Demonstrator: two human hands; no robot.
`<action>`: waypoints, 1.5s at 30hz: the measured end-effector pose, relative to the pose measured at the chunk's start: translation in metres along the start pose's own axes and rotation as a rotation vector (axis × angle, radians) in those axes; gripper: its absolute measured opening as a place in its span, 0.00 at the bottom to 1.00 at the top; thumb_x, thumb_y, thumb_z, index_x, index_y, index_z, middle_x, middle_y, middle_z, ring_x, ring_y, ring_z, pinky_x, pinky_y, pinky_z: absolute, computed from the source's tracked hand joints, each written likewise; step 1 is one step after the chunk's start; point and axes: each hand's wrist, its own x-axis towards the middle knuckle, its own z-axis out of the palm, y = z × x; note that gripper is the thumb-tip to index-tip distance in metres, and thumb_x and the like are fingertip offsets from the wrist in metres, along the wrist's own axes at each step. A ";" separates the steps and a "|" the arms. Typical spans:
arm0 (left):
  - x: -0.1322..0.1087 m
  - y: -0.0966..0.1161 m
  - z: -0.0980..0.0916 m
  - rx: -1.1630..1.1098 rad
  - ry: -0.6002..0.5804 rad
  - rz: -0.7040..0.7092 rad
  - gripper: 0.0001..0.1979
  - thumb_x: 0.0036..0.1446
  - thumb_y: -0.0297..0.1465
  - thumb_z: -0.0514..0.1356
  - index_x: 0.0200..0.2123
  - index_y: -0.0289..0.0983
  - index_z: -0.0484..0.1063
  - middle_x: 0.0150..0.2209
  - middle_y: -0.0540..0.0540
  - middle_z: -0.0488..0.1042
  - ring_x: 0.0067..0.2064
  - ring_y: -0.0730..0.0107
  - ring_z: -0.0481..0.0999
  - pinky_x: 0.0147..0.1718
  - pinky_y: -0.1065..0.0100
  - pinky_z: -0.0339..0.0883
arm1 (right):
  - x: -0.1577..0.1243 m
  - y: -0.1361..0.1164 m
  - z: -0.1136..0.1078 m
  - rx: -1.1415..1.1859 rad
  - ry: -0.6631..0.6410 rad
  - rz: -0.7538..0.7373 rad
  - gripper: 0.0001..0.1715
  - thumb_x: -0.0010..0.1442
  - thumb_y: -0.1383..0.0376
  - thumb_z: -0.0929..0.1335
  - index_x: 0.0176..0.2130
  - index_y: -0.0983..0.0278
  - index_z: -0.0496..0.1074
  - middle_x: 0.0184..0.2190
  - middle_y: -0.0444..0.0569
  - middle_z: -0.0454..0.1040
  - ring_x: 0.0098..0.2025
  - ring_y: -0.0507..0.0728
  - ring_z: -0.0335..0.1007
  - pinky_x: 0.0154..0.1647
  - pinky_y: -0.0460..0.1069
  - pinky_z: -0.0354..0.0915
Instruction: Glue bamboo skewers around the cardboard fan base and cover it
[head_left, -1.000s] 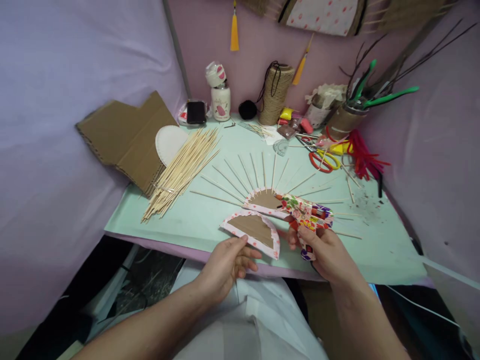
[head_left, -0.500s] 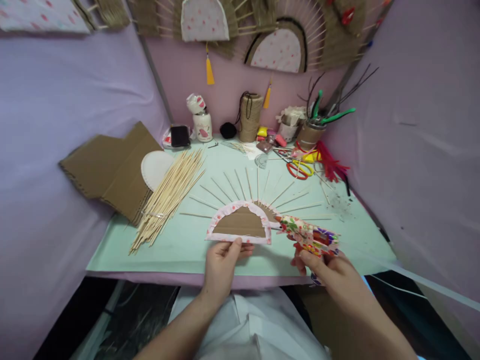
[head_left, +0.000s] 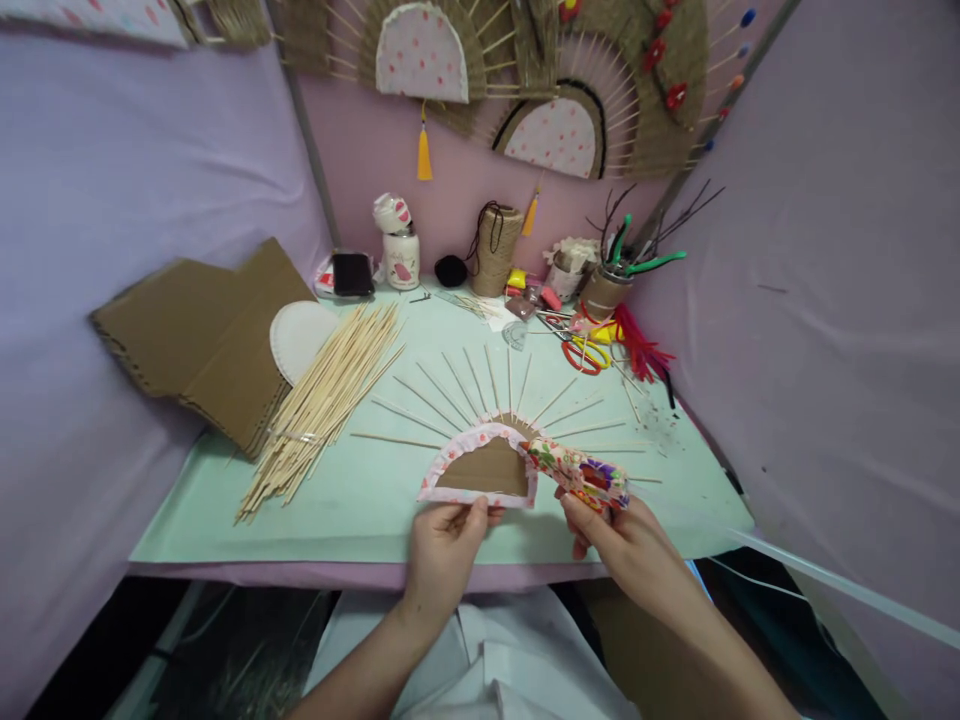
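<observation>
My left hand (head_left: pixel 448 545) pinches the straight lower edge of a half-round cardboard piece (head_left: pixel 487 470) with a pink spotted cloth border. My right hand (head_left: pixel 611 530) is wrapped round a flower-patterned glue gun (head_left: pixel 574 470); its tip is at the right part of the cloth border. Behind the held piece lies another cardboard arc (head_left: pixel 517 422), partly hidden, with thin sticks (head_left: pixel 491 378) fanning out from it over the pale green table.
Left on the table (head_left: pixel 352 530) are a stick bundle (head_left: pixel 322 405), a white half-round piece (head_left: pixel 300 335) and cardboard (head_left: pixel 210 340). Scissors (head_left: pixel 585 356), a twine roll (head_left: pixel 495 250) and a can of tools (head_left: pixel 606 290) stand or lie at the back. A white cord (head_left: pixel 847 585) runs right.
The glue gun in my right hand has moved left, its tip now at the cloth border. The held piece sits slightly tilted, and the camera view has shifted.
</observation>
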 end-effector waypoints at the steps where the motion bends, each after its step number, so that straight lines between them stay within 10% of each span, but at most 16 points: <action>1: 0.000 -0.001 0.000 -0.006 -0.004 0.000 0.13 0.46 0.40 0.67 0.22 0.36 0.80 0.26 0.43 0.81 0.30 0.58 0.82 0.34 0.64 0.77 | 0.000 0.000 0.000 -0.005 0.003 0.006 0.29 0.62 0.42 0.60 0.25 0.61 0.66 0.21 0.46 0.71 0.27 0.57 0.68 0.32 0.50 0.64; 45: 0.005 0.005 -0.002 -0.109 0.094 0.010 0.16 0.47 0.43 0.67 0.26 0.34 0.80 0.28 0.42 0.82 0.32 0.59 0.83 0.36 0.65 0.77 | -0.009 -0.005 -0.001 -0.131 -0.009 0.009 0.33 0.62 0.43 0.59 0.18 0.60 0.65 0.22 0.47 0.71 0.26 0.56 0.66 0.31 0.49 0.66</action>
